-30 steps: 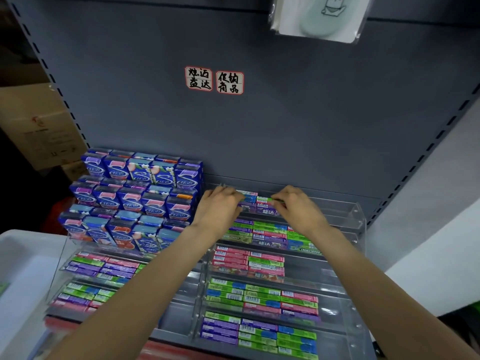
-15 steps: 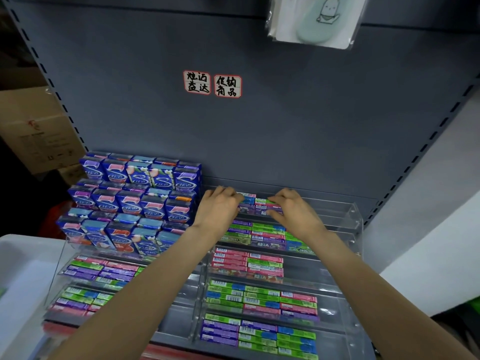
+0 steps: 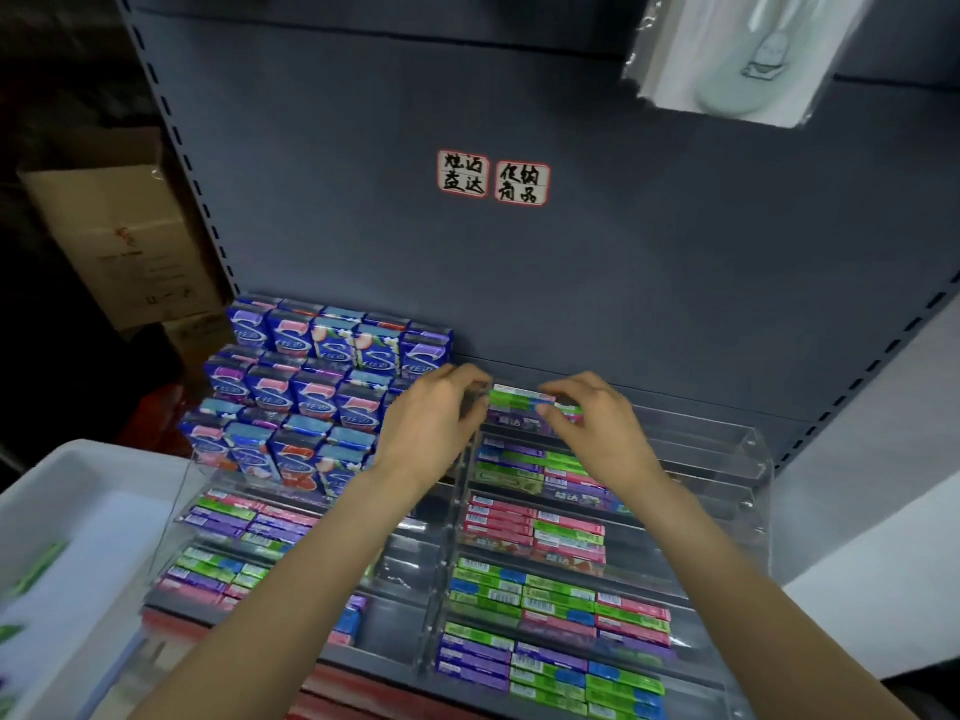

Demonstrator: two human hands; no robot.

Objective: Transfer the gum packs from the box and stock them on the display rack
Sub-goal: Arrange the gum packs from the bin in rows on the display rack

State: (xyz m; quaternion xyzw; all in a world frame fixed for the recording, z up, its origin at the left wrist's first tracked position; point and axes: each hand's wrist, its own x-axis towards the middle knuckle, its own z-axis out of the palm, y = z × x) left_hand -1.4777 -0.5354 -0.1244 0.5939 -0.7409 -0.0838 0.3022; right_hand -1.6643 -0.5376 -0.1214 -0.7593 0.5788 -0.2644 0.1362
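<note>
Both hands reach to the top tier of the clear display rack [image 3: 748, 449], at its left end. Left hand [image 3: 436, 428] has its fingers curled onto the left end of a small stack of gum packs [image 3: 514, 400], and right hand [image 3: 597, 433] pinches the right end of the same stack, thumb below and fingers above. The top pack in that stack is green with a pale label; purple packs lie under it in the same compartment, touching the tier's front lip.

Below, the rack steps down in 4 more tiers holding flat rows of purple, green, pink and blue packs. Just left of the hands, a second clear rack [image 3: 176, 491] carries 3 stepped rows of upright blue cartons [image 3: 311, 392], with flat packs in its lower tiers.

At the lower left edge sits a pale box [image 3: 78, 491]; blurred green packs [image 3: 36, 569] lie in it. A grey shelf back panel [image 3: 623, 283] rises behind, bearing 2 red-bordered labels [image 3: 493, 176] and a hanging plastic-wrapped item [image 3: 737, 54]. Brown cardboard boxes [image 3: 119, 241] stand to the far left.
</note>
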